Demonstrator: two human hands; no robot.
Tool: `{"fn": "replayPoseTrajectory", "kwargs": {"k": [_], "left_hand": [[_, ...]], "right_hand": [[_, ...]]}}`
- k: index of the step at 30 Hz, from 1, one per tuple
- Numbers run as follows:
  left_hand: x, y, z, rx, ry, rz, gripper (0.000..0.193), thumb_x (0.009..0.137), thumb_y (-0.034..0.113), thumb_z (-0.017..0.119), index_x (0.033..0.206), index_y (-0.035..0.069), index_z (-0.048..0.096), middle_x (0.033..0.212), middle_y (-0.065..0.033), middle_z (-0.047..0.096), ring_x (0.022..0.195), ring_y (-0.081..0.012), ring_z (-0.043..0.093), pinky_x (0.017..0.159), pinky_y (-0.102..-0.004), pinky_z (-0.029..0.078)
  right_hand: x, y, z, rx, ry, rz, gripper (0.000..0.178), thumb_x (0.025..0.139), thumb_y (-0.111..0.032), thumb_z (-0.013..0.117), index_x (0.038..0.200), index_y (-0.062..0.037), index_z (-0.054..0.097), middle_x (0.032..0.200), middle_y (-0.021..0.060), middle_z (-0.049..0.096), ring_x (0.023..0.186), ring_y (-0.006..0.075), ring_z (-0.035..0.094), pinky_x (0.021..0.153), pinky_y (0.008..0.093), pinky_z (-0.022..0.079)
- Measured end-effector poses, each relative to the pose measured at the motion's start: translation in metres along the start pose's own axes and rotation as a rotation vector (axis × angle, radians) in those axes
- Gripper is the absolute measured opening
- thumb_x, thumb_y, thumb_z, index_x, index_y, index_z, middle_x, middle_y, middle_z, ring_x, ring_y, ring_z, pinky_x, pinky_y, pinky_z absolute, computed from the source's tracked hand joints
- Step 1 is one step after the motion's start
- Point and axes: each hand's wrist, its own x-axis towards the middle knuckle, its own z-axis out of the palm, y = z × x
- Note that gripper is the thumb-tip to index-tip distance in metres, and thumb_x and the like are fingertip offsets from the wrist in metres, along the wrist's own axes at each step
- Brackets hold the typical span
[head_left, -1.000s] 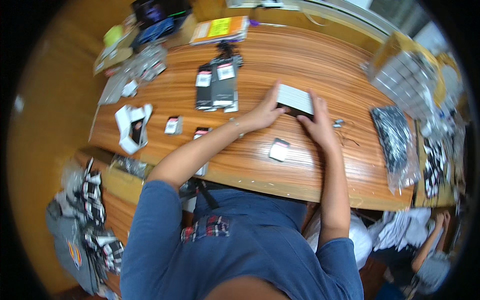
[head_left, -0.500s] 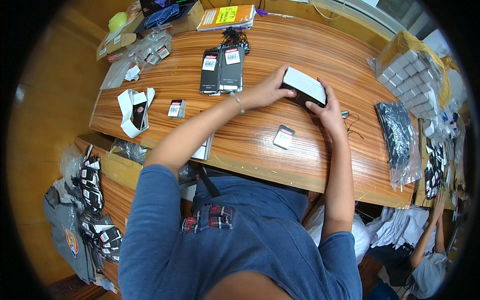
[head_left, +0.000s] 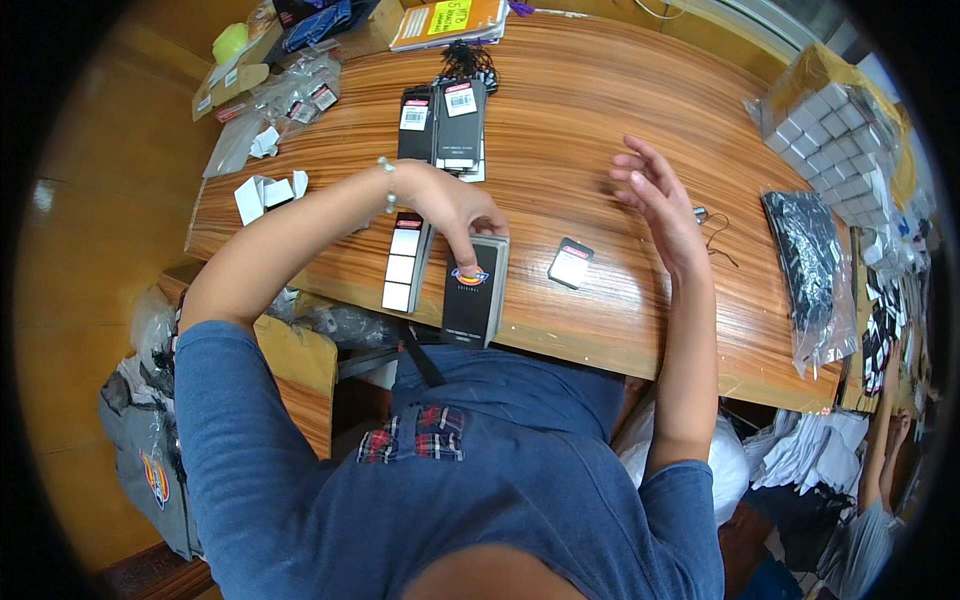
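A thick stack of black hang tags (head_left: 468, 312) with a colourful oval emblem stands at the near edge of the table, and my left hand (head_left: 448, 208) is closed around its upper end, thumb on the front face. My right hand (head_left: 655, 205) hovers over the table with its fingers apart and nothing in them. Just left of the held stack lies a row of tags with white stickers (head_left: 404, 262). Between my hands, one small dark tag with a white label (head_left: 571, 264) lies flat. Farther back are piles of grey tags (head_left: 458, 130) with black strings.
Stacked white boxes (head_left: 825, 130) in plastic stand at the far right. In front of them is a plastic-wrapped black bundle (head_left: 805, 270). Crumpled white card (head_left: 262, 195) and plastic bags (head_left: 300, 85) are on the left. Another person's arm (head_left: 880, 440) shows at lower right.
The tag stack has come from the middle right to the near edge in my left hand, tilted to show its front. My right hand has let go of it and opened.
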Motion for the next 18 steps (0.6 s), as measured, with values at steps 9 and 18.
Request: {"fn": "replayPoseTrajectory", "kwargs": {"k": [9, 18], "left_hand": [[0.010, -0.007, -0.013, 0.037, 0.084, -0.011, 0.066, 0.075, 0.023, 0.070, 0.126, -0.004, 0.038, 0.122, -0.0153, 0.045, 0.111, -0.0201, 0.046, 0.091, -0.0296, 0.041], [-0.055, 0.009, 0.050, 0.034, 1.027, 0.278, 0.080, 0.081, 0.024, 0.061, 0.141, 0.008, 0.012, 0.136, -0.0156, 0.029, 0.120, -0.0253, 0.037, 0.099, -0.0372, 0.033]], "right_hand": [[0.002, 0.004, 0.000, -0.044, -0.083, 0.012, 0.052, 0.084, -0.023, 0.057, 0.129, -0.0048, 0.039, 0.111, 0.0073, 0.050, 0.103, 0.0152, 0.050, 0.085, 0.0273, 0.043], [0.001, 0.003, -0.003, 0.275, -0.180, 0.037, 0.048, 0.085, -0.020, 0.056, 0.127, -0.0025, 0.039, 0.109, 0.0088, 0.053, 0.100, 0.0172, 0.053, 0.083, 0.0282, 0.044]]}}
